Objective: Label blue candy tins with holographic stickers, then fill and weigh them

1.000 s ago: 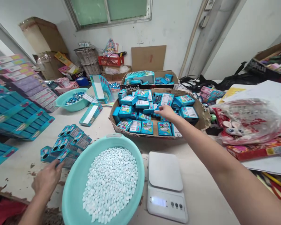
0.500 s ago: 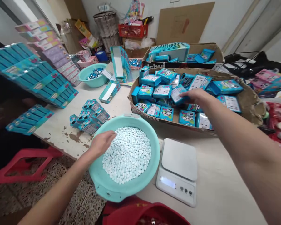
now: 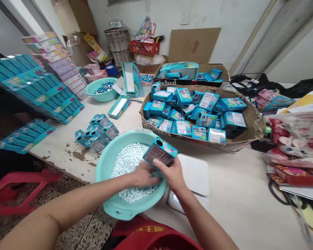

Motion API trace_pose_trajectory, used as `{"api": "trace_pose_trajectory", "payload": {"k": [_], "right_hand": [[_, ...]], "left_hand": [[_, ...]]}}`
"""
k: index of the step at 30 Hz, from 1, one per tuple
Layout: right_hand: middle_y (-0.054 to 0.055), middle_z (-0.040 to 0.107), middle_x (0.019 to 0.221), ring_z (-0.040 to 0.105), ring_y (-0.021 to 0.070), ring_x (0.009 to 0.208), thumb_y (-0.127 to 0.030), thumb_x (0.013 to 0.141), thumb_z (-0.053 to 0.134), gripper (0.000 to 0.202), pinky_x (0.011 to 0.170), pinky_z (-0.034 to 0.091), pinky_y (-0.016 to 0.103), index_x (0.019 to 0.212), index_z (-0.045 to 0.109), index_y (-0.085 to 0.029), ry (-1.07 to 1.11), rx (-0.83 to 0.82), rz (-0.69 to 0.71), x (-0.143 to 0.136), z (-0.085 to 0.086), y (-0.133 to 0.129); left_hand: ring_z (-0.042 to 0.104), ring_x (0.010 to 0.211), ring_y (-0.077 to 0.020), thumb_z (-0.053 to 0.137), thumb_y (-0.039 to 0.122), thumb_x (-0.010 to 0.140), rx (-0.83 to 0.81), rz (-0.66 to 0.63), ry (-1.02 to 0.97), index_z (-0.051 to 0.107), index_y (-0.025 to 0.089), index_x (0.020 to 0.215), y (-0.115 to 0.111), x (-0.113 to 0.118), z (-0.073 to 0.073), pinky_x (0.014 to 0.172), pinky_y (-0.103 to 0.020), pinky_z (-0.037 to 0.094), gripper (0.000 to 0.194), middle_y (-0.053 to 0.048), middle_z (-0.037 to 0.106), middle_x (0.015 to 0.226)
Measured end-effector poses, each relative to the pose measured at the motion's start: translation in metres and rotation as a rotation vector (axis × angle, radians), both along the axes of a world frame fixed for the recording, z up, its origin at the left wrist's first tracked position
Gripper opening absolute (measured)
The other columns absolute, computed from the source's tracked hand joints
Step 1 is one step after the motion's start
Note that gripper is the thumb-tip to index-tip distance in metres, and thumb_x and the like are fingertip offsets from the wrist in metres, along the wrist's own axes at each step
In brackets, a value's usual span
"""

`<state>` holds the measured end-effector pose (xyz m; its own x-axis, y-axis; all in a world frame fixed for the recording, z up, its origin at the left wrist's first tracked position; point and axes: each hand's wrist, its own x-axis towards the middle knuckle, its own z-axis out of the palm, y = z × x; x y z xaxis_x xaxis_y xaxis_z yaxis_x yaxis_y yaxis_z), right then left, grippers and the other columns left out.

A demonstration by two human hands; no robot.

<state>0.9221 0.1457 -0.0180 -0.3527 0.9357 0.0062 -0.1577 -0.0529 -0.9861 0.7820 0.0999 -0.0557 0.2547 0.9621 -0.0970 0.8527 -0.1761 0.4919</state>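
Observation:
My right hand (image 3: 173,173) grips a small blue candy box (image 3: 160,152), tilted over the right side of a mint-green bowl. A dark round hole shows in the box's upper end. Just below the box, my left hand (image 3: 144,174) reaches over the white candies (image 3: 127,156), thumb apart from the fingers; its fingertips are partly hidden behind my right hand. The candies lie in the mint-green bowl (image 3: 102,166). Right of the bowl sits a white kitchen scale (image 3: 195,173), partly covered by my right hand and forearm.
A cardboard tray (image 3: 240,142) of many blue boxes stands behind the scale. Several boxes (image 3: 97,132) with holes lie left of the bowl. Farther back is a second bowl (image 3: 94,91) of wrapped sweets. Stacked display packs (image 3: 39,86) rise at left; a red stool (image 3: 21,184) stands below.
My right hand has brought a blue box from the cardboard tray to above the bowl. My left hand has moved right across the candies. The view has shifted slightly.

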Motion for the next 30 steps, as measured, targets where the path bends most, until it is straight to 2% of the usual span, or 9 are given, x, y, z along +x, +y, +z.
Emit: {"api": "trace_pose_trajectory", "payload": {"k": [2, 4, 8, 12, 15, 20, 22, 25, 30], "right_hand": [[0.003, 0.069, 0.094, 0.062, 0.0206, 0.086, -0.032, 0.07, 0.071, 0.033, 0.08, 0.051, 0.037, 0.099, 0.059, -0.021, -0.102, 0.096, 0.018, -0.013, -0.001, -0.007], [0.001, 0.067, 0.091, 0.061, 0.0196, 0.085, -0.029, 0.072, 0.068, 0.029, 0.08, 0.049, 0.036, 0.098, 0.059, -0.021, -0.205, 0.174, 0.033, -0.018, -0.001, -0.007], [0.002, 0.067, 0.099, 0.06, 0.0194, 0.091, -0.028, 0.072, 0.067, 0.038, 0.084, 0.047, 0.034, 0.107, 0.056, -0.021, -0.2, 0.204, 0.039, -0.018, -0.001, -0.001], [0.003, 0.069, 0.096, 0.063, 0.0205, 0.09, -0.037, 0.071, 0.071, 0.037, 0.081, 0.049, 0.034, 0.102, 0.059, -0.02, -0.158, 0.169, 0.072, -0.012, 0.003, -0.001], [0.004, 0.069, 0.095, 0.063, 0.0219, 0.089, -0.039, 0.07, 0.072, 0.034, 0.081, 0.049, 0.035, 0.097, 0.062, -0.021, -0.29, 0.26, 0.066, -0.001, 0.01, -0.008], [0.005, 0.066, 0.101, 0.062, 0.0224, 0.095, -0.029, 0.074, 0.069, 0.03, 0.083, 0.048, 0.035, 0.102, 0.061, -0.024, -0.414, 0.471, 0.121, 0.004, 0.01, -0.026], [0.005, 0.066, 0.097, 0.062, 0.0229, 0.092, -0.025, 0.074, 0.067, 0.025, 0.08, 0.049, 0.035, 0.098, 0.061, -0.023, -0.472, 0.503, 0.162, -0.001, 0.007, -0.031], [0.006, 0.064, 0.094, 0.061, 0.0243, 0.091, -0.023, 0.073, 0.066, 0.023, 0.077, 0.049, 0.037, 0.096, 0.061, -0.022, -0.541, 0.524, 0.212, -0.01, 0.003, -0.035], [0.006, 0.065, 0.097, 0.061, 0.0251, 0.092, -0.022, 0.073, 0.067, 0.027, 0.078, 0.048, 0.037, 0.098, 0.06, -0.022, -0.578, 0.532, 0.248, -0.016, 0.002, -0.037]], "left_hand": [[0.053, 0.106, -0.0294, 0.057, 0.04, 0.075, -0.034, -0.113, 0.084, 0.061, 0.022, 0.109, -0.024, -0.008, 0.006, 0.094, -0.043, 0.041, 0.039, -0.008, 0.062, 0.112], [0.057, 0.095, -0.0295, 0.056, 0.039, 0.074, -0.105, -0.138, 0.22, 0.063, 0.02, 0.102, -0.045, -0.017, 0.014, 0.088, -0.044, 0.044, 0.035, -0.01, 0.063, 0.101], [0.061, 0.083, -0.0285, 0.051, 0.032, 0.075, -0.261, 0.002, 0.403, 0.062, 0.019, 0.102, -0.064, -0.03, 0.024, 0.072, -0.039, 0.048, 0.032, -0.013, 0.06, 0.101], [0.062, 0.082, -0.0273, 0.051, 0.025, 0.071, -0.327, 0.217, 0.314, 0.063, 0.019, 0.094, -0.059, -0.037, 0.028, 0.069, -0.034, 0.045, 0.027, -0.009, 0.064, 0.089], [0.06, 0.07, -0.0213, 0.054, 0.025, 0.068, -0.26, 0.506, 0.041, 0.062, 0.019, 0.084, -0.053, -0.042, 0.034, 0.062, -0.028, 0.042, 0.019, -0.002, 0.061, 0.068], [0.04, 0.038, -0.0079, 0.066, 0.036, 0.063, -0.089, 0.951, -0.802, 0.055, 0.019, 0.074, -0.047, -0.038, 0.06, 0.037, -0.019, 0.026, 0.024, 0.007, 0.044, 0.048], [0.04, 0.036, -0.006, 0.07, 0.035, 0.06, 0.035, 1.009, -1.086, 0.052, 0.019, 0.075, -0.043, -0.031, 0.07, 0.033, -0.017, 0.023, 0.028, 0.006, 0.05, 0.054], [0.051, 0.044, -0.0073, 0.071, 0.032, 0.063, 0.226, 1.008, -1.368, 0.051, 0.019, 0.079, -0.034, -0.019, 0.076, 0.036, -0.017, 0.033, 0.029, 0.003, 0.059, 0.068], [0.064, 0.059, -0.0118, 0.069, 0.033, 0.068, 0.347, 1.083, -1.554, 0.052, 0.018, 0.081, -0.025, -0.009, 0.067, 0.055, -0.024, 0.052, 0.027, 0.002, 0.063, 0.074]]}}
